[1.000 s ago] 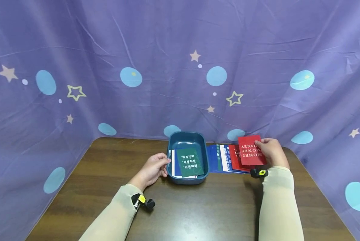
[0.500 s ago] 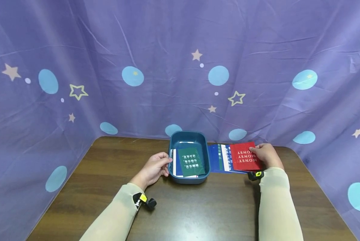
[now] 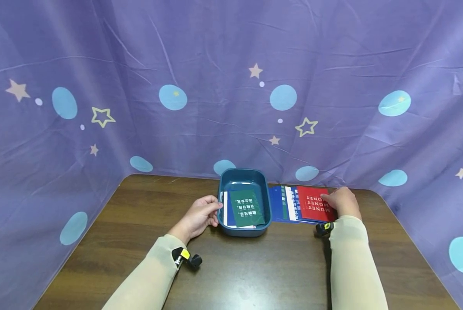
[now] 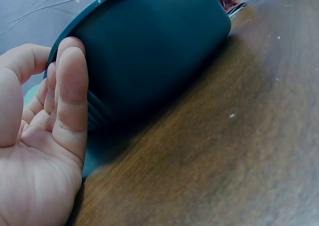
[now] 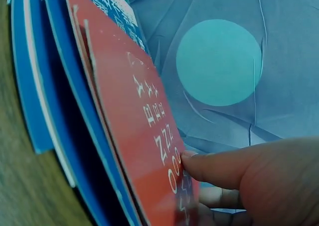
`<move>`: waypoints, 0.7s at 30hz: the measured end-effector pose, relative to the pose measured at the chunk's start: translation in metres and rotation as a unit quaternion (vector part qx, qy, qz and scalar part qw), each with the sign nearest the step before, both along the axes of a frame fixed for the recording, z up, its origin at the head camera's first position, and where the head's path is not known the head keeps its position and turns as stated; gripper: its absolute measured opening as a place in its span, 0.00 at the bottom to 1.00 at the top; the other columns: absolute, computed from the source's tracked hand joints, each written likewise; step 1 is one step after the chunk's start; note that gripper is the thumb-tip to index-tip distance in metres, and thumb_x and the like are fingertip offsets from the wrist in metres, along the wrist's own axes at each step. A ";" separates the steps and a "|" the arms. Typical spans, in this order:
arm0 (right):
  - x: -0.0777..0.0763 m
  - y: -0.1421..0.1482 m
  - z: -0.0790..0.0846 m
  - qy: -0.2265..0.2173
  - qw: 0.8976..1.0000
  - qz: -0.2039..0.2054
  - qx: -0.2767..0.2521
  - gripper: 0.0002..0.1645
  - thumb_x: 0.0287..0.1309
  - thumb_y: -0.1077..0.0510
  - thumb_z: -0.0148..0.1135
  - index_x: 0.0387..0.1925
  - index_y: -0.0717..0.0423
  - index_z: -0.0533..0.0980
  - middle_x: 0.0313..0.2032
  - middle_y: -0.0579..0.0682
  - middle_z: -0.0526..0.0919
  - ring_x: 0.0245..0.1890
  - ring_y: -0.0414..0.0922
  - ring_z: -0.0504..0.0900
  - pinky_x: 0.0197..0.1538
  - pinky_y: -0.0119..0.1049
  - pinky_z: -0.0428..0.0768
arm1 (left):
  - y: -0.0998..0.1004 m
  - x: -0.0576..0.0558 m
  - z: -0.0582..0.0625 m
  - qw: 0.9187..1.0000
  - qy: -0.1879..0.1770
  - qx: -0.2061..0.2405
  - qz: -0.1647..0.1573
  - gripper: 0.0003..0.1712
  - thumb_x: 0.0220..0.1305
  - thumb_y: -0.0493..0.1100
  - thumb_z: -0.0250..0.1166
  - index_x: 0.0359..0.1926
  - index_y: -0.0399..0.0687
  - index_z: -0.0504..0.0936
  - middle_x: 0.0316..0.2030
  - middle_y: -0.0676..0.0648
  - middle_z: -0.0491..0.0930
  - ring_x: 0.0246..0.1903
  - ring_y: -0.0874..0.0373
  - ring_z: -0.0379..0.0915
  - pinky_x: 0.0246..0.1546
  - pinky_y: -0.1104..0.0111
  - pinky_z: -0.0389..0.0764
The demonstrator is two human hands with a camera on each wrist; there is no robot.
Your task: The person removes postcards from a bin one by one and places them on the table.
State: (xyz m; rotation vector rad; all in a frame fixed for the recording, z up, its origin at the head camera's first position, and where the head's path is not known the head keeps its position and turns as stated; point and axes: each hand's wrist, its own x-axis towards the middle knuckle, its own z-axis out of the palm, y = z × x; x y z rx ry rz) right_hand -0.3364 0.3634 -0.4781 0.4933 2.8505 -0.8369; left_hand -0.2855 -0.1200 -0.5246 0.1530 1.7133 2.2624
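Note:
My left hand [image 3: 198, 215] pinches the left rim of a dark teal plastic tub [image 3: 243, 232], thumb at the rim and fingers against the outer wall in the left wrist view. Inside the tub lies a green card [image 3: 248, 209] with white writing, over blue and white cards. To the tub's right, my right hand [image 3: 344, 203] pinches the right edge of a red card [image 3: 312, 204] printed "MONEY". Its thumb lies on the printed face in the right wrist view; the other fingertips are hidden behind the edge. The red card tops the right end of an overlapping row of cards [image 3: 276, 204].
A brown wooden table [image 3: 231, 267] carries the tub and cards near its back edge. Behind it hangs a purple curtain [image 3: 215, 64] with stars and blue dots. Both forearms wear pale sleeves and wrist cameras.
My right hand has brought the red card left and down onto the row, covering the other red card there, then drawn slightly lower. The left hand keeps its hold on the tub.

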 end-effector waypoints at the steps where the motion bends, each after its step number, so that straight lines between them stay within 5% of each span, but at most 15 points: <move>1: 0.001 0.000 0.000 0.001 1.000 0.000 0.000 0.26 0.67 0.47 0.69 0.46 0.70 0.85 0.43 0.69 0.88 0.42 0.61 0.82 0.45 0.55 0.85 | 0.000 0.000 0.000 1.000 0.000 0.000 -0.001 0.07 0.72 0.33 0.63 0.34 0.44 0.76 0.19 0.51 0.75 0.14 0.62 0.77 0.14 0.75 0.82; 11: -0.002 -0.005 0.013 0.036 0.999 0.032 0.024 0.22 0.68 0.45 0.65 0.33 0.61 0.79 0.35 0.63 0.81 0.40 0.61 0.78 0.43 0.53 0.81 | 0.001 0.001 0.002 1.000 -0.006 -0.008 0.004 0.07 0.71 0.34 0.64 0.34 0.44 0.77 0.20 0.51 0.75 0.14 0.61 0.77 0.14 0.75 0.82; 21: 0.001 -0.048 0.048 0.102 0.989 0.103 0.025 0.23 0.69 0.45 0.68 0.44 0.64 0.82 0.44 0.65 0.86 0.47 0.62 0.82 0.54 0.64 0.82 | 0.001 0.003 0.004 1.000 -0.010 -0.015 0.007 0.07 0.72 0.34 0.64 0.34 0.44 0.77 0.21 0.51 0.73 0.15 0.61 0.76 0.15 0.75 0.82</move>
